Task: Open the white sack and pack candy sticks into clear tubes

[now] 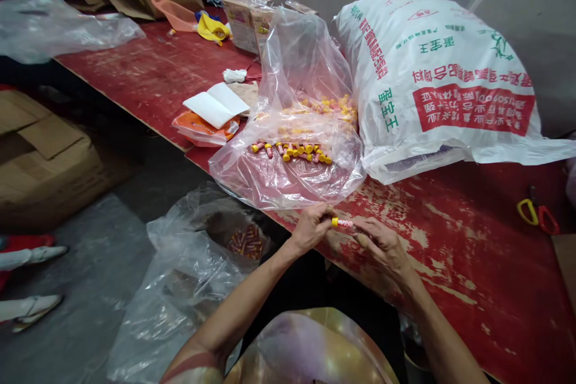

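Note:
A small tube with a yellow cap and a pink-and-white body [342, 223] is held between both hands at the front edge of the worn red table [472, 264]. My left hand [310, 228] pinches its yellow-capped end. My right hand [382, 246] grips the other end with curled fingers. Just beyond the hands lies an open clear plastic bag [288, 132] with several similar yellow-capped tubes [292, 150] inside.
A big white printed sack [432, 78] lies right of the bag. Scissors [537, 216] rest at far right. White paper [216, 105] sits on an orange packet. Below the table a clear bag [198, 264] holds more tubes. Cardboard boxes [40, 156] and someone's feet [31, 279] are left.

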`<state>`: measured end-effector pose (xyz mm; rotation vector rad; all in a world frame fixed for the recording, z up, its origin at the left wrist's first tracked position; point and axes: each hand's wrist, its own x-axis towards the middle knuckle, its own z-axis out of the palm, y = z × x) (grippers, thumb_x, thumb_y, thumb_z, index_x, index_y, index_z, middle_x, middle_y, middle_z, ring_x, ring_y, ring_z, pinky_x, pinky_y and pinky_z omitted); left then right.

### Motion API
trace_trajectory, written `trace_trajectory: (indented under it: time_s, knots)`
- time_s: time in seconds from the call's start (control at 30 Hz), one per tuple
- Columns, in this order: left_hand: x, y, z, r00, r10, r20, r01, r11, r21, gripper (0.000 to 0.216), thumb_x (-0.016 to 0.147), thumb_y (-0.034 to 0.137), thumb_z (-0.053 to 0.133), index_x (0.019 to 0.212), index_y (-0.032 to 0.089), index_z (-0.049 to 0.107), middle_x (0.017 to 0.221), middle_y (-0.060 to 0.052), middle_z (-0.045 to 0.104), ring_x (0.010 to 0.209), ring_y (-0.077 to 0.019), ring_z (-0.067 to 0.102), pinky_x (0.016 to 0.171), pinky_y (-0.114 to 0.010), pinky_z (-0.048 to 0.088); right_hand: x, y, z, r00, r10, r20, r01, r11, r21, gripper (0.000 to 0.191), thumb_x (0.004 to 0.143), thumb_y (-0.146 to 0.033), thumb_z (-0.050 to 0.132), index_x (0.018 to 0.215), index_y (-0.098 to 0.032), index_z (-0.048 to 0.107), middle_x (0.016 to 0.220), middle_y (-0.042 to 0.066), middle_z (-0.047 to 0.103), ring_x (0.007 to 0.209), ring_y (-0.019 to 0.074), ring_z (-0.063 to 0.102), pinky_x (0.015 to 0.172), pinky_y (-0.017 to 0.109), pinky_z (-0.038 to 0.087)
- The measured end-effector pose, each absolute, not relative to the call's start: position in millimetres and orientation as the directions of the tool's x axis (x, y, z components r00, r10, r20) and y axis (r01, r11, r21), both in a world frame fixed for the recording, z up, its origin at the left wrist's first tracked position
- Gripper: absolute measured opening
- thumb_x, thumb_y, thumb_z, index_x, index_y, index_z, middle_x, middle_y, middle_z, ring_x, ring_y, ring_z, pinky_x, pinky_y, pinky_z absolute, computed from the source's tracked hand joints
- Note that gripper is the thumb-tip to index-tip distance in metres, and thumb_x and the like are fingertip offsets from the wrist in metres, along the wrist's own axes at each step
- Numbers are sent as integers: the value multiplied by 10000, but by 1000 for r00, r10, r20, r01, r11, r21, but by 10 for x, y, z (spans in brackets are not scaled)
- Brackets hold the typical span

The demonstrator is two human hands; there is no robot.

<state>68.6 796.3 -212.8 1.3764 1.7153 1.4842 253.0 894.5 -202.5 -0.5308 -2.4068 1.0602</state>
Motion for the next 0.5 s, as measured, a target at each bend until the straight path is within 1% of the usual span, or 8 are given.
trace_trajectory:
  time_s: [0.07,0.13,0.23,0.3,0.37,0.43,0.5]
  knots:
    - [704,7978,-2141,-363,893,266,359,-129,924,203,655,7,482,685,139,632,635,10,571,616,-108,507,629,-224,389,2554,8949,-2021,-793,558,242,215,629,-747,229,899,-295,534,1078,-217,654,1009,63,673,913,181,628,799,296,492]
    - [738,7994,-2148,-346,898,271,350,-144,926,219,656,8,474,701,141,642,655,1,594,634,-116,528,647,-231,411,2564,8951,-2006,-770,602,213,266,606,-750,205,895,-317,541,1022,-203,654,944,63,679,843,176,633,737,281,501]
    - [833,8008,-2163,-335,910,243,309,-138,941,222,680,17,469,728,149,641,699,-6,621,672,-122,556,675,-236,436,2543,8943,-1978,-808,563,174,255,601,-758,194,879,-320,555,1000,-201,650,919,62,683,802,177,633,717,287,508]
    - [918,8011,-2180,-374,908,191,233,-108,967,203,704,40,486,792,153,631,715,-1,621,664,-117,559,660,-228,443,2517,8927,-1959,-832,525,180,220,610,-761,197,878,-305,549,1017,-201,642,953,67,681,835,182,635,746,298,508]
    - [1005,8010,-2205,-433,894,115,139,-60,988,200,721,77,520,881,159,607,708,12,611,634,-109,554,622,-213,440,2496,8906,-1944,-832,519,195,215,626,-750,180,884,-300,540,1001,-204,639,943,64,681,826,177,634,729,288,505]
    - [1092,8011,-2237,-456,888,51,59,-27,998,239,719,105,550,947,171,578,693,27,601,618,-106,554,600,-203,436,2485,8878,-1939,-817,532,224,234,660,-714,168,900,-311,513,934,-208,641,866,54,681,754,165,628,677,272,495]
    - [1183,8016,-2279,-451,892,19,0,-21,1000,256,701,113,563,949,178,565,687,31,595,620,-107,556,599,-201,434,2486,8844,-1954,-798,535,278,253,715,-652,224,918,-324,464,834,-209,638,749,49,661,667,160,608,624,265,478]
